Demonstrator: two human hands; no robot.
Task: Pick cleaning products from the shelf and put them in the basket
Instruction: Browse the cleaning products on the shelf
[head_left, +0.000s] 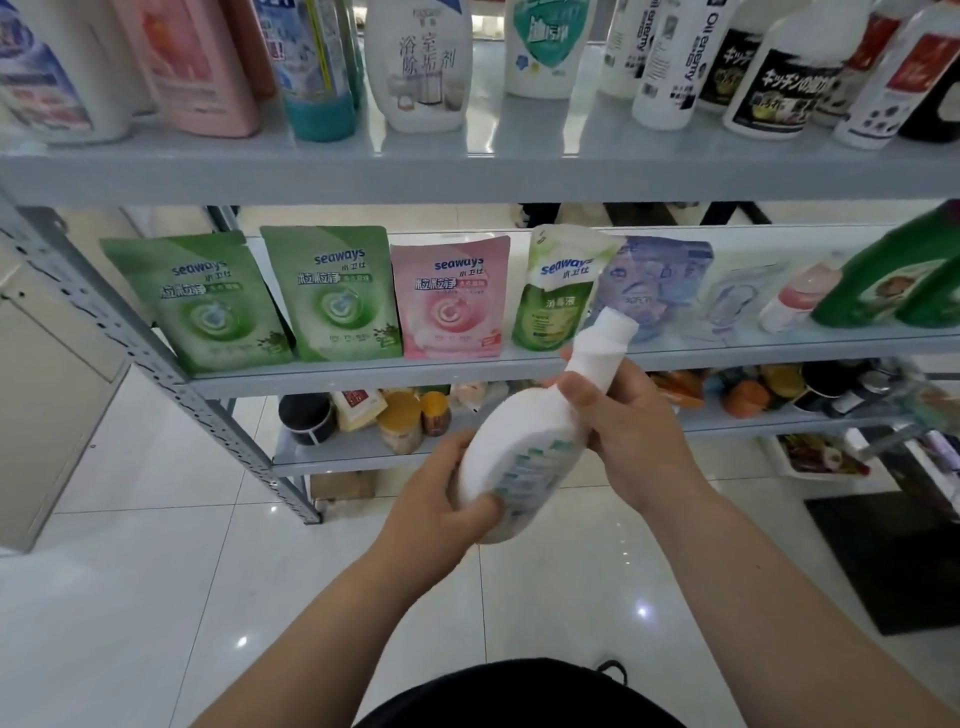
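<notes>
White bottle (524, 441) held tilted, clear of the shelf (467, 171) - left grip (441, 499) curled round its base, right grip (628, 436) clasping its neck - likely steadying it.

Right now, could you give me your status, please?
Left hand grips base, right hand grips neck of white bottle. Clear of shelf. Basket not in view.

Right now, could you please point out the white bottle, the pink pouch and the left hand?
white bottle (522, 436), head view, its body.
pink pouch (449, 299), head view, front panel.
left hand (434, 496), head view, its back.
</notes>
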